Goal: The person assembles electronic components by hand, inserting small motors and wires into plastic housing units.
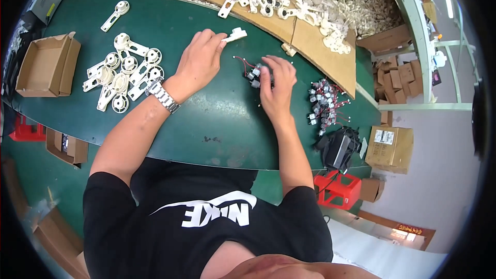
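My left hand [200, 61], with a metal-banded watch [163, 96] on its wrist, is closed on one end of a white plastic part [237, 34] held above the green table. Its other end sticks out to the right past my fingertips. My right hand [279, 83] is at a small cluster of little motors [253, 74] with red wires. Its thumb and curled fingers are apart at the cluster's right side, and no motor shows between them. Several white plastic parts with round rings and flat arms [122, 70] lie loosely heaped left of my left forearm.
A larger motor pile [324, 104] lies right of my right hand, with a black device [340, 147] nearer the table edge. Cardboard [281, 23] at the back carries many white parts. An open cardboard box [44, 70] stands at left, and a single white part [114, 16] lies behind the heap.
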### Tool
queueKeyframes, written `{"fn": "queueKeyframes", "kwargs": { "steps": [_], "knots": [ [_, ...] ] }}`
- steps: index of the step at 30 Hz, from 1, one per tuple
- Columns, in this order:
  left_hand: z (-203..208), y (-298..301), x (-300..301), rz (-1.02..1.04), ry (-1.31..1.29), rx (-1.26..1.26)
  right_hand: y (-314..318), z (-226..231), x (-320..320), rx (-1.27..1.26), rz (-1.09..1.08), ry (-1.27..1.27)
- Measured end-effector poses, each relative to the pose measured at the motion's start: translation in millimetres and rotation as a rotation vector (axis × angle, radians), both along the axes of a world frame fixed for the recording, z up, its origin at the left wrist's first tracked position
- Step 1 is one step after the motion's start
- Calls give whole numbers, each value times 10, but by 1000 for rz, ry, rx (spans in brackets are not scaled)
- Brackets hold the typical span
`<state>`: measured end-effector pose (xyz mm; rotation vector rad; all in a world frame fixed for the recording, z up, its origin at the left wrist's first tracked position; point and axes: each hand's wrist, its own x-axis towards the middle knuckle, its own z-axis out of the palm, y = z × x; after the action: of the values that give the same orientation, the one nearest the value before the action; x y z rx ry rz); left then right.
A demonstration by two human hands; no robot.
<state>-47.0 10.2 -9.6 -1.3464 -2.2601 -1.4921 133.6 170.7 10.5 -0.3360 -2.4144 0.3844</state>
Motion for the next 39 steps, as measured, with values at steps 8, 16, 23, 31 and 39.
{"fn": "queueKeyframes", "kwargs": {
  "steps": [8, 16, 23, 31, 39],
  "knots": [
    [-27, -76, -6, 28, 45, -66, 122, 234, 113, -141, 16, -26],
    [24, -65, -2, -17, 109, -140, 432, 421, 372, -222, -84, -143],
    [36, -53, -12, -72, 122, -161, 295, 400, 413, -432, -210, -509],
    [63, -55, -31, -110, 131, -125, 406, 407, 436, -404, -162, -347],
    [88, -46, 23, -224, 47, -101, 392, 428, 386, -506, -173, 156]
  ]
}}
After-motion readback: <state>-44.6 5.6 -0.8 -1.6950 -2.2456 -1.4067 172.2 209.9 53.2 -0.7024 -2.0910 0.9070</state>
